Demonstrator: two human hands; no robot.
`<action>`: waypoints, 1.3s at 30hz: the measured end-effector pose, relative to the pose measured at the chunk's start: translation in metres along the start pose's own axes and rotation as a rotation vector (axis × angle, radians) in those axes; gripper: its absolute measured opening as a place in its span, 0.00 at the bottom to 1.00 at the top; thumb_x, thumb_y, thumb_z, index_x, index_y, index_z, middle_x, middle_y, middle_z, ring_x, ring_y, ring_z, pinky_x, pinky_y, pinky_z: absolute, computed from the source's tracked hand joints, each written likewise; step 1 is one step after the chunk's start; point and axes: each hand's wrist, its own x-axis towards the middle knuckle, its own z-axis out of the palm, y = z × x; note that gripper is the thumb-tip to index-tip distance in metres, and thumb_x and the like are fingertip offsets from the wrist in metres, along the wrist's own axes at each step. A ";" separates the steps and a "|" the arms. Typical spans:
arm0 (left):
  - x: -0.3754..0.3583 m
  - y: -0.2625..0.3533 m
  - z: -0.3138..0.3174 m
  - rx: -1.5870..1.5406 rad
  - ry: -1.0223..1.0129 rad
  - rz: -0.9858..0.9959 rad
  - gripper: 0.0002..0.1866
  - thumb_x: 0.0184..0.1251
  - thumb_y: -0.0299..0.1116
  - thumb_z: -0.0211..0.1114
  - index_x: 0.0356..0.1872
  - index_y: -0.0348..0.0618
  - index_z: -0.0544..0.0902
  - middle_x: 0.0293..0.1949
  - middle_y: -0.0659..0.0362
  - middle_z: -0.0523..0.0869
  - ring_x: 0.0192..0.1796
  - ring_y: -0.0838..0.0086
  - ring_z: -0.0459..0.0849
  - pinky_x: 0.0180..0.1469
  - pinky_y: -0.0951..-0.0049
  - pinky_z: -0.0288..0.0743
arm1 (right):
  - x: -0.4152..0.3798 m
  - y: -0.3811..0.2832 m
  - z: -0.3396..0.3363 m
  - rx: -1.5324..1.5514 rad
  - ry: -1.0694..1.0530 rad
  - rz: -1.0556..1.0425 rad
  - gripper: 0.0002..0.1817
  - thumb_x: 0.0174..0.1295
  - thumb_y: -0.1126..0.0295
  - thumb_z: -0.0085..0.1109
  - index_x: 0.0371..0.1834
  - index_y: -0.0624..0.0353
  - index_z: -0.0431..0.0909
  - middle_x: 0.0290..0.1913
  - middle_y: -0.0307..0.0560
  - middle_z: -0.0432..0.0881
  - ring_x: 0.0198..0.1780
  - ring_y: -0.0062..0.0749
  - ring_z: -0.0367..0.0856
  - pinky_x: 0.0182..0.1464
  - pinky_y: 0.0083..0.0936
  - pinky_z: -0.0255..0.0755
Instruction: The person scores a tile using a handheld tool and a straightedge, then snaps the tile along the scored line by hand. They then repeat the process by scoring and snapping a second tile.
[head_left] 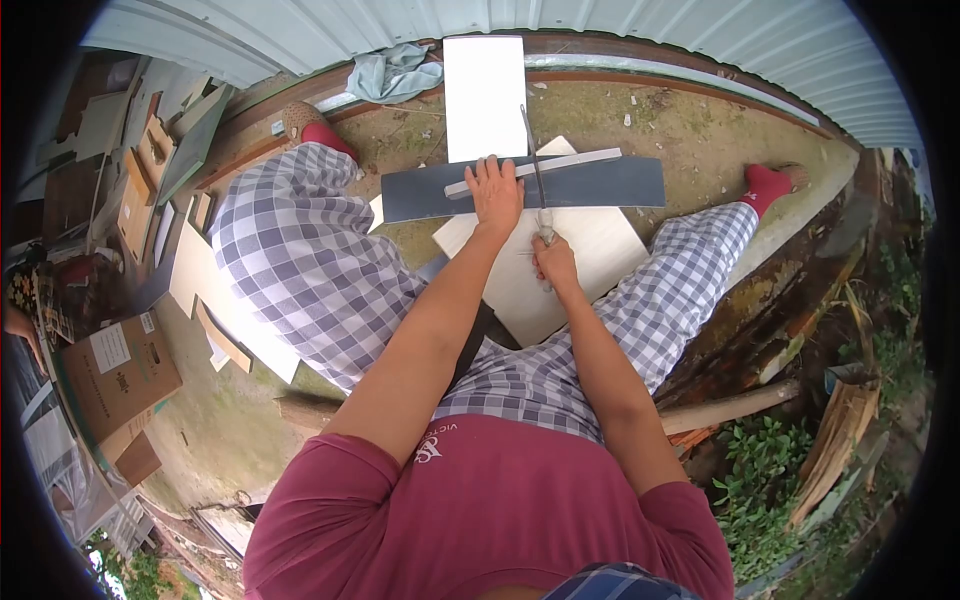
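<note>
My left hand (493, 192) lies palm down with its fingers stretched over a pale grey strip (585, 160), pressing it onto a dark grey board (620, 185). The strip slants across the board. In my right hand (554, 262), the fingers are wrapped round the light handle of a hand saw (532, 150). Its long thin blade appears edge-on, pointing away from me and crossing the strip just right of my left hand. Under the dark board is a pale wooden panel (590, 245) between my legs. A white board (485, 95) extends beyond it toward the wall.
A corrugated metal wall (640, 18) rises in front. Beside its base lies a crumpled light-blue cloth (393, 75). Board offcuts (240, 300) and a cardboard box (118, 375) are at left. Right of my leg are split wood (840, 450) and green plants (755, 470).
</note>
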 end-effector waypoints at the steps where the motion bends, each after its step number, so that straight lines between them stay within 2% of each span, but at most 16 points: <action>1: 0.000 0.000 0.000 0.002 -0.001 0.003 0.22 0.58 0.36 0.68 0.51 0.41 0.75 0.58 0.46 0.72 0.65 0.51 0.66 0.67 0.39 0.51 | 0.000 0.001 0.000 0.010 0.001 0.000 0.17 0.67 0.58 0.52 0.34 0.64 0.75 0.18 0.43 0.76 0.16 0.27 0.75 0.20 0.27 0.73; 11: -0.001 -0.001 0.001 0.011 0.031 0.015 0.22 0.56 0.36 0.69 0.51 0.42 0.75 0.57 0.47 0.72 0.64 0.51 0.67 0.66 0.38 0.52 | 0.002 0.002 -0.001 0.012 -0.017 0.001 0.17 0.67 0.58 0.52 0.33 0.64 0.74 0.17 0.42 0.76 0.16 0.27 0.74 0.19 0.27 0.72; 13: 0.000 0.000 0.000 0.007 0.027 0.013 0.22 0.56 0.36 0.69 0.51 0.42 0.75 0.57 0.47 0.72 0.64 0.51 0.67 0.66 0.39 0.52 | 0.003 0.003 0.000 -0.008 -0.023 0.011 0.15 0.66 0.60 0.53 0.39 0.63 0.77 0.19 0.47 0.80 0.17 0.34 0.80 0.24 0.31 0.76; 20: -0.001 0.000 0.000 0.007 0.024 0.008 0.21 0.57 0.36 0.68 0.51 0.42 0.75 0.58 0.47 0.72 0.64 0.51 0.67 0.66 0.39 0.52 | 0.001 0.001 -0.001 -0.004 -0.020 0.021 0.16 0.66 0.59 0.52 0.38 0.63 0.76 0.19 0.47 0.80 0.17 0.34 0.80 0.24 0.31 0.76; 22: 0.000 0.001 -0.001 0.002 0.006 -0.006 0.21 0.58 0.36 0.68 0.51 0.42 0.75 0.58 0.47 0.72 0.65 0.51 0.66 0.67 0.39 0.51 | 0.001 0.001 0.000 0.015 -0.007 -0.004 0.17 0.67 0.58 0.52 0.32 0.64 0.75 0.17 0.42 0.76 0.16 0.26 0.74 0.19 0.27 0.71; 26: -0.001 0.000 0.000 0.004 0.009 -0.001 0.21 0.58 0.37 0.67 0.51 0.42 0.75 0.58 0.47 0.72 0.65 0.51 0.66 0.67 0.39 0.51 | -0.002 -0.002 -0.001 0.021 0.003 -0.001 0.17 0.67 0.58 0.52 0.33 0.64 0.75 0.17 0.42 0.75 0.15 0.27 0.74 0.19 0.27 0.71; 28: -0.001 0.001 0.000 0.002 0.013 0.004 0.20 0.58 0.36 0.67 0.51 0.42 0.75 0.58 0.46 0.72 0.64 0.51 0.66 0.67 0.39 0.51 | -0.001 -0.003 -0.002 -0.013 -0.016 0.016 0.16 0.67 0.59 0.52 0.38 0.63 0.77 0.19 0.46 0.80 0.17 0.33 0.79 0.24 0.31 0.76; 29: -0.001 0.000 0.001 0.003 0.011 0.004 0.20 0.58 0.36 0.67 0.51 0.42 0.75 0.58 0.46 0.72 0.64 0.51 0.66 0.67 0.39 0.51 | -0.001 -0.002 -0.002 -0.012 -0.017 0.018 0.16 0.67 0.59 0.52 0.38 0.63 0.77 0.19 0.46 0.80 0.17 0.33 0.79 0.24 0.31 0.76; 31: -0.001 0.000 0.002 -0.005 0.066 0.023 0.18 0.58 0.35 0.67 0.46 0.42 0.75 0.55 0.47 0.72 0.63 0.51 0.66 0.67 0.40 0.50 | -0.001 0.000 0.000 0.017 0.002 -0.017 0.17 0.67 0.57 0.52 0.33 0.64 0.75 0.16 0.42 0.75 0.14 0.27 0.74 0.19 0.28 0.71; 39: -0.001 0.000 0.002 -0.005 0.058 0.017 0.19 0.58 0.35 0.67 0.48 0.42 0.75 0.56 0.46 0.72 0.64 0.51 0.67 0.67 0.39 0.51 | -0.001 -0.003 -0.002 0.023 -0.008 0.001 0.17 0.67 0.58 0.52 0.34 0.63 0.76 0.16 0.42 0.76 0.15 0.27 0.74 0.20 0.28 0.71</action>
